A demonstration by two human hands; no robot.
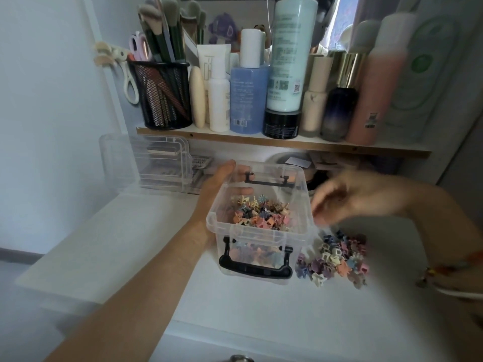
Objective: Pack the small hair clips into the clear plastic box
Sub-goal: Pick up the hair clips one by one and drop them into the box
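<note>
The clear plastic box (pixel 304 184) with black handles stands open on the white table, and several small pastel hair clips (pixel 261 212) lie inside it. My left hand (pixel 217 184) grips the box's left side, thumb at the rim and fingers showing through the wall. A loose pile of small hair clips (pixel 337 257) lies on the table just right of the box. My right hand (pixel 360 197) hovers above that pile, blurred, its fingertips pointing down beside the box's right rim. Whether it pinches a clip is hidden by the blur.
A clear lid (pixel 146 160) leans at the back left. Just above and behind the box runs a shelf (pixel 261 142) carrying a black mesh cup (pixel 164 95) of brushes and several bottles (pixel 287 53). White tabletop (pixel 261 309) lies in front of the box.
</note>
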